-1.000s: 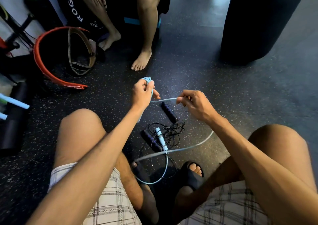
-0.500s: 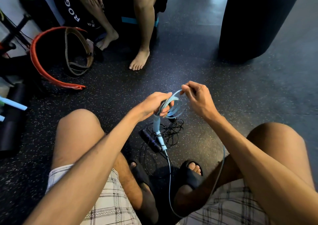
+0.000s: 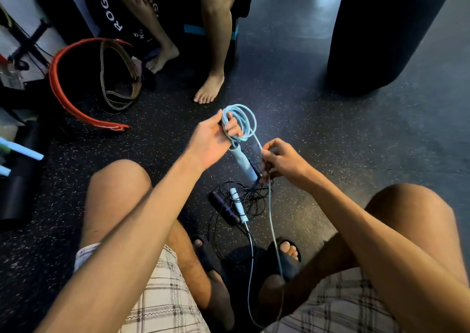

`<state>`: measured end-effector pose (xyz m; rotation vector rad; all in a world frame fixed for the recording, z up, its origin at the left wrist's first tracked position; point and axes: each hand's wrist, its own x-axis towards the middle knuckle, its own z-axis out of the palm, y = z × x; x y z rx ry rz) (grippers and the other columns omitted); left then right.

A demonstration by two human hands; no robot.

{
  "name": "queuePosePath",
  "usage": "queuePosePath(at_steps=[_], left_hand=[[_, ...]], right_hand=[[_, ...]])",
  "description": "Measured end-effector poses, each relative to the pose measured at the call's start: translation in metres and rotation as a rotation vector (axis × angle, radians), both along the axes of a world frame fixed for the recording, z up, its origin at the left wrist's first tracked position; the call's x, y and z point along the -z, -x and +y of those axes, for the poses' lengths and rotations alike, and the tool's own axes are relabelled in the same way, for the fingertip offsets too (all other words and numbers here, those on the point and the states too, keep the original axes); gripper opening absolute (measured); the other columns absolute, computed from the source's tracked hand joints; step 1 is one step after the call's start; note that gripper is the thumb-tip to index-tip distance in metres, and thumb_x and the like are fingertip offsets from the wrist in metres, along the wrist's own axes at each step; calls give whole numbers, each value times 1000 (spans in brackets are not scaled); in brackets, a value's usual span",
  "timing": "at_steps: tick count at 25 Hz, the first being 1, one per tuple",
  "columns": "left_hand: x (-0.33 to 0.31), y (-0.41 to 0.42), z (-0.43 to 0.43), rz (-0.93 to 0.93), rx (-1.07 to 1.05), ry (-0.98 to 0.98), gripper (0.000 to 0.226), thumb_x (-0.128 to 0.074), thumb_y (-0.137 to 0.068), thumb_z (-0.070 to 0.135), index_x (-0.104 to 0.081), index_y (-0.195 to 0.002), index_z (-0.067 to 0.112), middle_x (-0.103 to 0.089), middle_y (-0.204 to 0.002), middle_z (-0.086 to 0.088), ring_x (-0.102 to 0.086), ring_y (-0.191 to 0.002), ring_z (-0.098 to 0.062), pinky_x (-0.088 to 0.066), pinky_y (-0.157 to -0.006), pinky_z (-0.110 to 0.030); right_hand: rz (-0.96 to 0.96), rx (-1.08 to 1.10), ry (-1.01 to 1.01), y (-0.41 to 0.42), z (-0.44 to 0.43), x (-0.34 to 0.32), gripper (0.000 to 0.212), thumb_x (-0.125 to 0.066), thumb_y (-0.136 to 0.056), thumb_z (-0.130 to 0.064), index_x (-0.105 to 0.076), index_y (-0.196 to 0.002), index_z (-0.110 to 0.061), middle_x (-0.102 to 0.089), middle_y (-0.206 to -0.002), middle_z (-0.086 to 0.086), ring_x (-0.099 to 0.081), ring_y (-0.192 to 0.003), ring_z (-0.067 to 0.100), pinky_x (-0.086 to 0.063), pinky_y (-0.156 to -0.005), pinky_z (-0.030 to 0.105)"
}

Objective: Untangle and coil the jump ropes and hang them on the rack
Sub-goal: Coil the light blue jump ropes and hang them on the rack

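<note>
The coiling looked half done. The left hand (image 3: 211, 139) gripped the blue rope (image 3: 243, 119), its loops round the fingers, above the floor (image 3: 318, 134). The right hand (image 3: 284, 162) pinched the loose strand. The next wrap would need slack drawn clear of the black rope (image 3: 254, 200) tangled below.

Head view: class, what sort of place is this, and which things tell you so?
Probably a gym: a speckled rubber floor, what looks like a big black punching bag, and a leather lifting belt.
</note>
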<state>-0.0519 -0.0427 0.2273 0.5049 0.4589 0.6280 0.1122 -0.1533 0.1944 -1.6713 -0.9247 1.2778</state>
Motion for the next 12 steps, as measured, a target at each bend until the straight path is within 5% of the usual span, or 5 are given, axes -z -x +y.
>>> queuePosePath(at_steps=[5, 9, 12], left_hand=[[10, -3, 14, 194, -408, -27, 28, -34, -106, 19, -50, -89, 4, -51, -71, -8, -55, -56, -14, -52, -63, -27], [20, 0, 16, 520, -603, -374, 18, -39, -104, 14, -50, -94, 3, -61, -56, 2, -61, -49, -10, -52, -59, -25], [22, -3, 11, 723, -567, -640, 16, -40, -103, 12, -50, -101, -1, -63, -60, -3, -62, -48, -10, -50, -55, -19]], right_hand=[[-1, -209, 164, 3, -8, -3, 21, -61, -98, -18, -49, -105, -3, -65, -73, 18, -65, -61, 32, -56, -59, 43], [-260, -263, 84, 4, -5, -3, 11, -62, -96, -14, -54, -94, -8, -68, -63, 6, -59, -47, 15, -45, -46, 25], [-508, -313, -78, 0, 1, -1, 14, -66, -94, -17, -62, -81, -16, -65, -62, -7, -54, -48, -1, -40, -53, 17]])
